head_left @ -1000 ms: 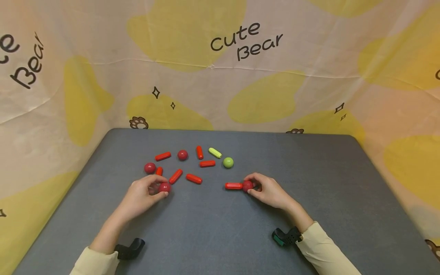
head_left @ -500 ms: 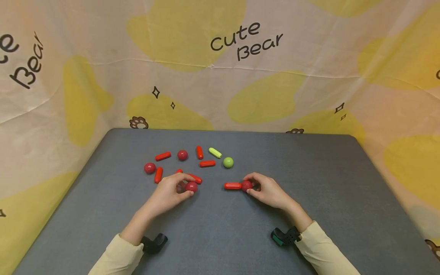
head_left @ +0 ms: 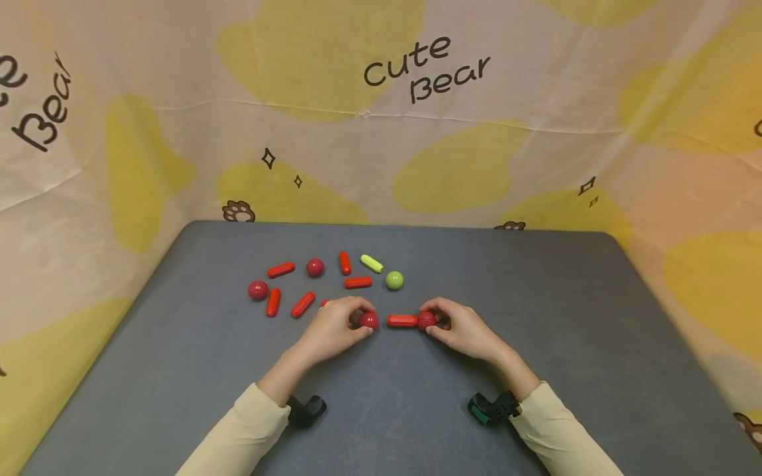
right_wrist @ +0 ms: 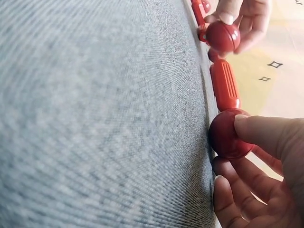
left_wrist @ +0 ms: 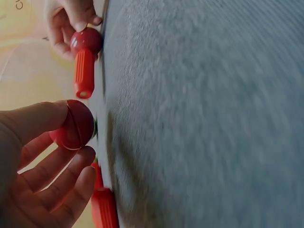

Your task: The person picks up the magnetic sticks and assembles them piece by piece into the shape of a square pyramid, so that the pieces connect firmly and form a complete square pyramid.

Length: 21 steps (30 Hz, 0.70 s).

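My left hand pinches a dark red ball between thumb and fingers. A thin seam runs round this ball in the left wrist view. To its right, my right hand pinches another dark red ball. From that ball's left side an orange-red ribbed rod sticks out, lying level and pointing at my left hand. A short gap separates the rod's free end from the left ball. In the right wrist view the rod meets the right-hand ball end-on.
Several loose red rods lie at the back left of the grey table, one partly hidden behind my left hand. Among them are red balls, a green ball and a yellow-green rod. A patterned cloth hangs behind.
My left hand has carried its red ball rightward across the table, close to the rod's free end. The right hand, its ball and the rod have barely shifted.
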Each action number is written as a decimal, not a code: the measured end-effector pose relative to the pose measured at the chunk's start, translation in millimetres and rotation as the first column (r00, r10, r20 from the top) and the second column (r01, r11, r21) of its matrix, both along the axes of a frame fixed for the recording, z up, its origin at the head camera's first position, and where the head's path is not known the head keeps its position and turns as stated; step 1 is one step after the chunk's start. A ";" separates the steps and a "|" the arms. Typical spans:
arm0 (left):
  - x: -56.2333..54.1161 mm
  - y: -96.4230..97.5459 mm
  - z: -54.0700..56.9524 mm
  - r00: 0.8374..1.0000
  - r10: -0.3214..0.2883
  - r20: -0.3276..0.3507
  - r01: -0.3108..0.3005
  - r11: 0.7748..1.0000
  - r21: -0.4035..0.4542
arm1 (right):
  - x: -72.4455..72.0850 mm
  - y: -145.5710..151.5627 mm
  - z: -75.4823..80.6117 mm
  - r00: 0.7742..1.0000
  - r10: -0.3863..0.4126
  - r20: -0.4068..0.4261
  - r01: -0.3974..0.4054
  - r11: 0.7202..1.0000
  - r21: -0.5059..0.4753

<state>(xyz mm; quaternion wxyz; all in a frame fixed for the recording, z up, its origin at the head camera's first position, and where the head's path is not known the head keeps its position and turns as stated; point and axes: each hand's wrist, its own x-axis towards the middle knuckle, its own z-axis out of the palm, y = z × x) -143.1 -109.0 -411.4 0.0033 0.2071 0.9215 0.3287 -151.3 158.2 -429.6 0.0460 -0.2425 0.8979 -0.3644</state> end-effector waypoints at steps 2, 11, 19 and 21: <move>-1.4 4.8 -1.4 1.000 -0.006 0.001 0.006 1.000 -0.010 | 0.0 -0.1 0.4 1.000 -0.002 0.003 0.002 1.000 0.002; -4.1 14.7 -3.3 1.000 0.000 0.014 0.001 1.000 -0.030 | 0.2 -1.1 2.1 1.000 -0.002 0.013 0.002 1.000 0.005; -5.8 15.7 -3.2 1.000 -0.002 0.024 0.003 0.999 -0.036 | -0.1 -1.7 1.8 1.000 -0.007 0.012 0.007 1.000 0.011; -6.4 16.1 -3.3 1.000 -0.005 0.022 0.006 0.999 -0.039 | 0.0 -1.4 1.9 1.000 -0.005 0.006 0.005 1.000 0.015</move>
